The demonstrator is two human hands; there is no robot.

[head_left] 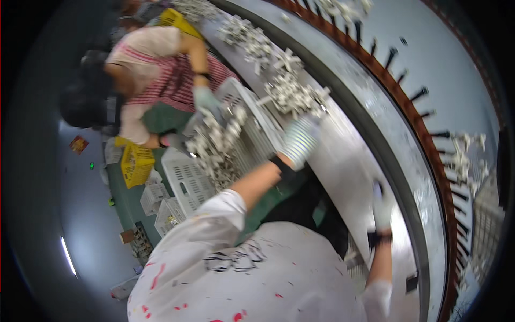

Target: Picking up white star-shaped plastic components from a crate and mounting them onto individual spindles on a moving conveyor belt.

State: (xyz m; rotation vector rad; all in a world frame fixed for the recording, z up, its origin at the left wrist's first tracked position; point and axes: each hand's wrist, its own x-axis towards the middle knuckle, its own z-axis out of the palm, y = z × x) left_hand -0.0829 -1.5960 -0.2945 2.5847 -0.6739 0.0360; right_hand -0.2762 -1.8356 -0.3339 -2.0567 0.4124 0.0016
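My left hand (pixel 301 140), in a pale striped glove, reaches to the near edge of a heap of small white branching parts (pixel 294 92) on a long steel worktop (pixel 351 153). Its fingers are blurred, and whether they grip a part is unclear. Farther right, over the same worktop, is my right hand (pixel 382 208), also gloved and smeared by motion. It appears closed around a small dark thing (pixel 377 188) that I cannot make out.
At the left a co-worker in gloves (pixel 206 102) handles a cluster of white parts (pixel 214 147) over white slotted crates (pixel 185 174). Yellow crates (pixel 137 163) stand behind. Beyond the worktop runs a curved brown rail (pixel 375 56) with dark pegs. A small dark object (pixel 411 283) lies near the worktop's edge.
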